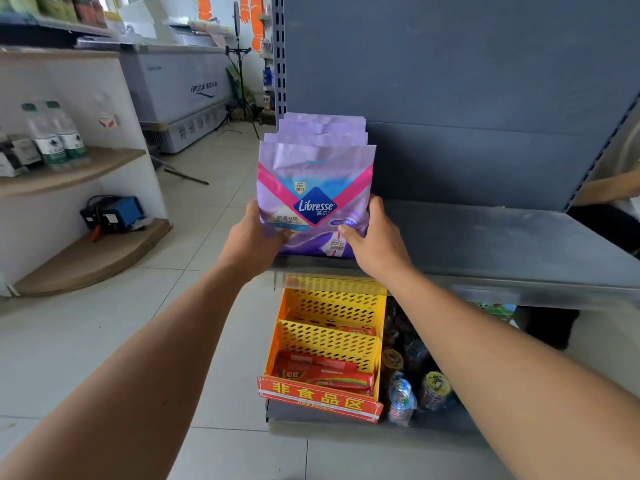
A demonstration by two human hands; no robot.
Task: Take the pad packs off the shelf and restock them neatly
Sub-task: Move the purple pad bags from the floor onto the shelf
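From the head camera, a row of purple pad packs [317, 188] stands upright at the left end of a grey metal shelf [485, 237], one behind another, their top edges stepped back toward the shelf's back panel [450, 81]. The front pack shows a pink V-band and a blue diamond logo.

The left hand [254, 237] grips the left side of the row near its base, thumb curled onto the front pack's face and the other fingers hidden behind the left edge. The right hand [375, 237] grips the right side at the same height, thumb pressed on the front face, fingers wrapped round the right edge. Both hands clamp the packs between them, and both bare forearms reach in from the lower corners of the frame. Whether the packs' bases rest on the shelf or sit just above it cannot be told.

Below the shelf, a yellow perforated basket [332, 313] holds red packets [325, 372] behind a red sign [318, 400] with yellow characters. Just beside it on the right lie dark wrapped goods [415, 375]. To the left, a curved wooden shelf [69, 171] carries water bottles [55, 133], and a chest freezer [180, 95] stands farther back on the tiled floor [207, 220].
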